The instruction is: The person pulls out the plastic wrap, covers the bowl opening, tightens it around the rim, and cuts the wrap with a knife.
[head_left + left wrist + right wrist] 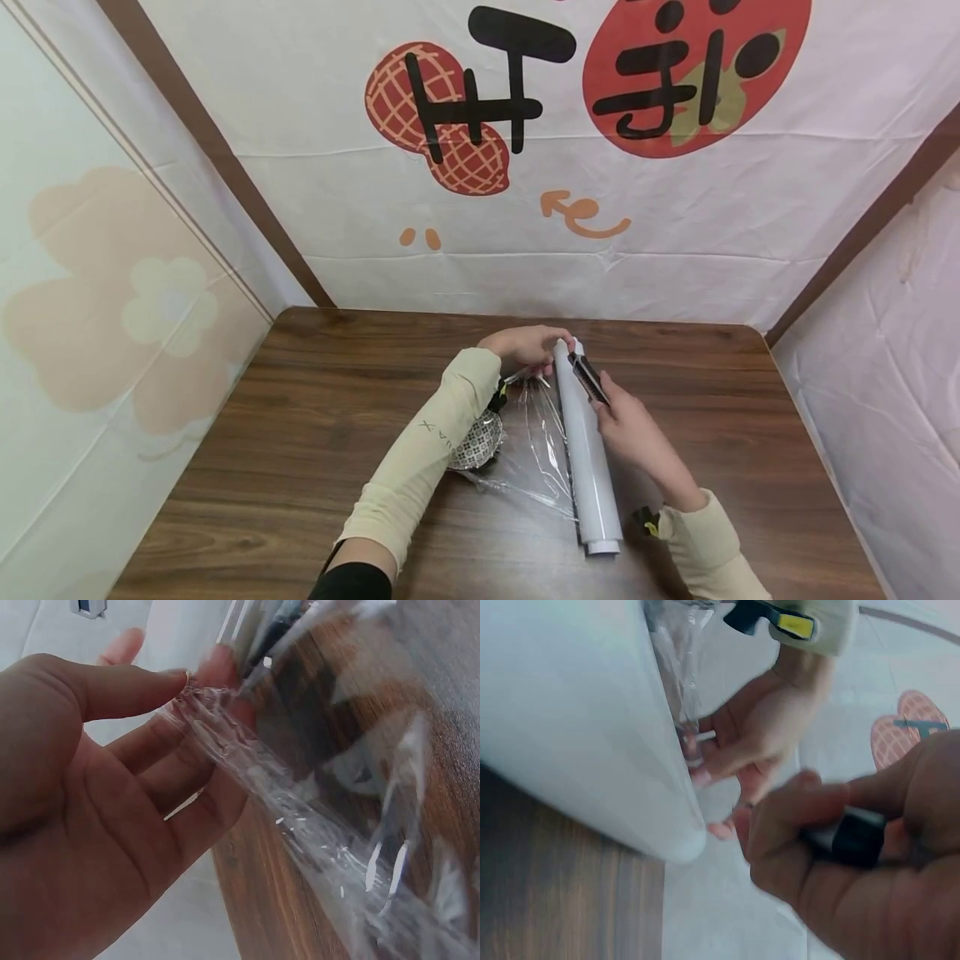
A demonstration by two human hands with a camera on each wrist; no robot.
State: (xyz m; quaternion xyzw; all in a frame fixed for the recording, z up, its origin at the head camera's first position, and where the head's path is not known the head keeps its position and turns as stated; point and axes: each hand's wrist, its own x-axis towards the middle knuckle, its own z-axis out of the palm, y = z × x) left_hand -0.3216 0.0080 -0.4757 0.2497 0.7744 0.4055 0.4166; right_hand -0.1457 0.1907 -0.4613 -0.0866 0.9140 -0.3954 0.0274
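My left hand [521, 343] pinches the bunched edge of clear cling film [247, 765] between thumb and fingers, at the far end of a thick white roll [588, 458]. The film stretches from the roll toward the left, over a round dish with a dark-and-white pattern [480, 442], partly hidden by my left forearm. My right hand [633, 429] grips a slim black box cutter [589, 379] just over the right side of the roll's far part. In the right wrist view, curled fingers wrap the cutter's dark body [859, 836], and its tip is hidden.
The roll lies lengthwise on a brown wood-grain table [322, 433], its near end toward me. White printed cloth [525, 275] hangs behind the table's far edge, with more cloth at both sides. Pale sleeves [420, 442] cover my forearms.
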